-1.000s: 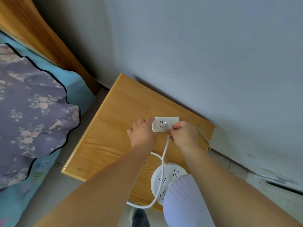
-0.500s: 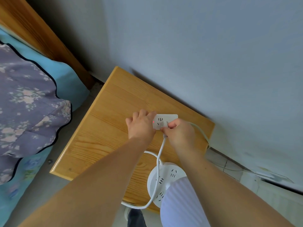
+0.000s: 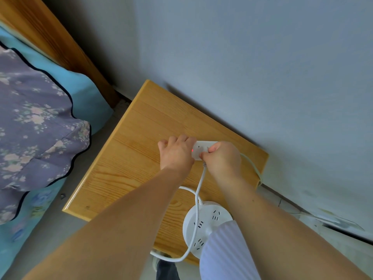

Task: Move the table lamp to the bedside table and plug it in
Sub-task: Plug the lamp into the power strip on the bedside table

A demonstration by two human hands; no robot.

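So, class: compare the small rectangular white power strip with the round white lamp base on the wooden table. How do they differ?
The small rectangular white power strip is boxy and lies near the wall side; the round white lamp base is a disc at the near edge. The strip shows a red light; the base shows none. The left hand and right hand cover the strip; the base is untouched. Both are white and rest on the wooden table.

On the bedside table (image 3: 129, 158), left hand (image 3: 176, 153) steadies the power strip (image 3: 198, 150); right hand (image 3: 222, 158) pinches the plug.
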